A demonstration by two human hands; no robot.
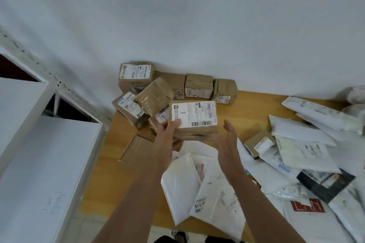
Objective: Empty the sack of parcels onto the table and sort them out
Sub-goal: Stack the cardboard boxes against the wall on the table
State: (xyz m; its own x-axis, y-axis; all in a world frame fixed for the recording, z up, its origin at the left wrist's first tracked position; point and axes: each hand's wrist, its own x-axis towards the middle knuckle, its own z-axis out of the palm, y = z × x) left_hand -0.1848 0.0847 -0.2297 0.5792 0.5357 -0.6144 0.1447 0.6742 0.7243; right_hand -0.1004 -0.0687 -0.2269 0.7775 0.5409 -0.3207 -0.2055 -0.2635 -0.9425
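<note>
A single wide-angle view from a head-worn camera looks forward and steeply down over a wooden table point(110, 163). Both bare forearms reach in from the near edge. A white wall point(197, 25) fills the far half, curved by the lens. White shelving point(39, 144) stands close on the left. Floor shows at the near edge.

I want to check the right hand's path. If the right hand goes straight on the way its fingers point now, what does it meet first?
Probably the labelled cardboard box that the left hand holds. The right hand is open, fingers pointing up and away just beside that box's right edge. From this one view depth is unclear, so it may pass beside it.
</note>
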